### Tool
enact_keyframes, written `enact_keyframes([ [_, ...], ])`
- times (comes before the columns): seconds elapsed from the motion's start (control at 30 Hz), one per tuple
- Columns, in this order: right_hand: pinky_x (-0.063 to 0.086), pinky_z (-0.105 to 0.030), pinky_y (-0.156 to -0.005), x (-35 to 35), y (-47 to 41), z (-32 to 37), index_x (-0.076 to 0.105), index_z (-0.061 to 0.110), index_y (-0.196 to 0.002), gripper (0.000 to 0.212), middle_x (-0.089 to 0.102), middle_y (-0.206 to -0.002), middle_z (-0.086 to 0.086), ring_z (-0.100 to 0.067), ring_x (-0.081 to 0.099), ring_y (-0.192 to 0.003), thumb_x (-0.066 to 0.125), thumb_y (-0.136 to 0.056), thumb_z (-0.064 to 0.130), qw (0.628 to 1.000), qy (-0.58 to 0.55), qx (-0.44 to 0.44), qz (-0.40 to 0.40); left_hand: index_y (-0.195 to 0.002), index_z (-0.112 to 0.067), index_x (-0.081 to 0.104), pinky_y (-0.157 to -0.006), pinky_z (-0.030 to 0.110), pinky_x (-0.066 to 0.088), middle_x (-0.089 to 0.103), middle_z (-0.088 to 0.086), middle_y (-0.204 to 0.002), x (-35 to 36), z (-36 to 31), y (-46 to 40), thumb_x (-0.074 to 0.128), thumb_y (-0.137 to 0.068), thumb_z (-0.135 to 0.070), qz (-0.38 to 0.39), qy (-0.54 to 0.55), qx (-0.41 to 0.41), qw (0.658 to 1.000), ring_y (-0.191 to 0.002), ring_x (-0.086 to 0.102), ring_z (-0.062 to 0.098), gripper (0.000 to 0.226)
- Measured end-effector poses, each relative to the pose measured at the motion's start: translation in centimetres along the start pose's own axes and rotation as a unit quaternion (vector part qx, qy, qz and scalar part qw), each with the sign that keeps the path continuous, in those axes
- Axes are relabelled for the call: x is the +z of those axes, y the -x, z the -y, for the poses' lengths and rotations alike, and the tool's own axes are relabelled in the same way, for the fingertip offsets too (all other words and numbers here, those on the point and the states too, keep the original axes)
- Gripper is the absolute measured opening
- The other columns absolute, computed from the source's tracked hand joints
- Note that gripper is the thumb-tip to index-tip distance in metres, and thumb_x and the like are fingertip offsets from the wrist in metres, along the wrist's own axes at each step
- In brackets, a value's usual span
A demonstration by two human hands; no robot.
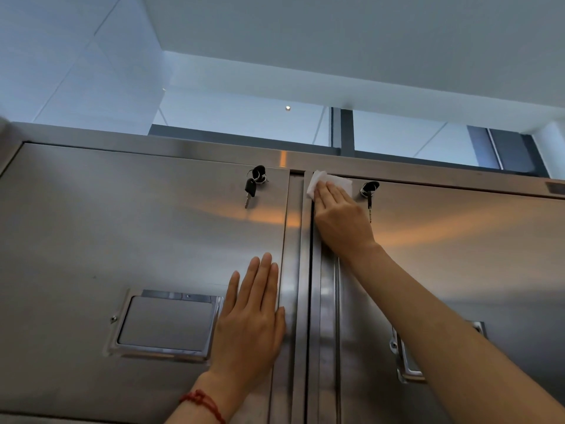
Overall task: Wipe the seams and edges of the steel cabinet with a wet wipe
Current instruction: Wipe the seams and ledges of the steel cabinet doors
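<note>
Steel cabinet (153, 215) with two doors, white wet wipe (328, 180) flat against right door's top corner, keys (253, 185) hanging from left lock

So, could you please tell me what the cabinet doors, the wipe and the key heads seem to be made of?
Cabinet doors: brushed stainless steel by the look, with fine grain and soft, streaked reflections. Wipe: thin white nonwoven cloth or paper, creased under the right hand. Key heads: probably black plastic, matte, with bare metal blades.
</note>
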State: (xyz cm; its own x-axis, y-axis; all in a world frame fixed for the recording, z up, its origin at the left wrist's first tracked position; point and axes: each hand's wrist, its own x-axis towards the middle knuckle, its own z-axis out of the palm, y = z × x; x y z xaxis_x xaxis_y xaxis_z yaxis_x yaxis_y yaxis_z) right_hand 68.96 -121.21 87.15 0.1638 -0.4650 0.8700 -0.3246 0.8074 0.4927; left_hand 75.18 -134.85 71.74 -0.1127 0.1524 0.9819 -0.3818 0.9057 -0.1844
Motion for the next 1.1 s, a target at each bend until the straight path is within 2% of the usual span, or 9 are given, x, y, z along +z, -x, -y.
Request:
enact_keyframes([
  [0.1,0.023,-0.034,-0.111,0.0,0.5,-0.1,0.034,-0.004,-0.140,0.044,0.036,-0.145,-0.021,-0.029,0.038,-0.133,0.038,-0.099,0.010,0.999,0.026,0.006,-0.038,-0.136,0.001,0.040,-0.105,0.048,0.020,0.035,0.018,-0.145,0.0,0.0,0.1,0.029,-0.090,-0.030,-0.003,0.003,0.000,1.000,-0.133,0.035,0.035,0.056],
  [0.23,0.013,-0.036,-0.114,0.1,-0.5,-0.5,0.018,-0.005,-0.144,0.046,0.021,-0.151,-0.022,-0.032,0.023,-0.140,0.028,-0.101,0.008,1.000,-0.003,-0.005,-0.006,-0.135,0.001,0.041,-0.104,0.048,0.021,0.036,0.018,-0.145,-0.1,0.0,0.0,0.030,-0.090,-0.029,-0.005,0.006,0.000,1.000,-0.132,0.035,0.035,0.056],
  [0.3,0.015,-0.037,-0.114,0.0,-0.6,-0.5,0.015,-0.004,-0.145,0.047,0.017,-0.152,-0.022,-0.031,0.021,-0.141,0.028,-0.101,0.007,1.000,-0.012,0.003,-0.003,-0.135,0.002,0.041,-0.104,0.048,0.021,0.036,0.018,-0.145,-0.1,-0.1,0.0,0.030,-0.090,-0.029,-0.005,0.005,0.001,1.000,-0.133,0.035,0.034,0.056],
  [1.1,0.029,-0.036,-0.109,-0.5,-0.8,-0.9,0.017,0.003,-0.147,0.048,0.016,-0.155,-0.014,-0.024,0.020,-0.142,0.028,-0.101,0.006,0.999,-0.036,0.018,0.028,-0.135,0.001,0.041,-0.106,0.048,0.017,0.036,0.018,-0.144,0.0,0.0,0.0,0.030,-0.090,-0.030,-0.008,-0.003,0.003,1.000,-0.132,0.035,0.035,0.056],
])
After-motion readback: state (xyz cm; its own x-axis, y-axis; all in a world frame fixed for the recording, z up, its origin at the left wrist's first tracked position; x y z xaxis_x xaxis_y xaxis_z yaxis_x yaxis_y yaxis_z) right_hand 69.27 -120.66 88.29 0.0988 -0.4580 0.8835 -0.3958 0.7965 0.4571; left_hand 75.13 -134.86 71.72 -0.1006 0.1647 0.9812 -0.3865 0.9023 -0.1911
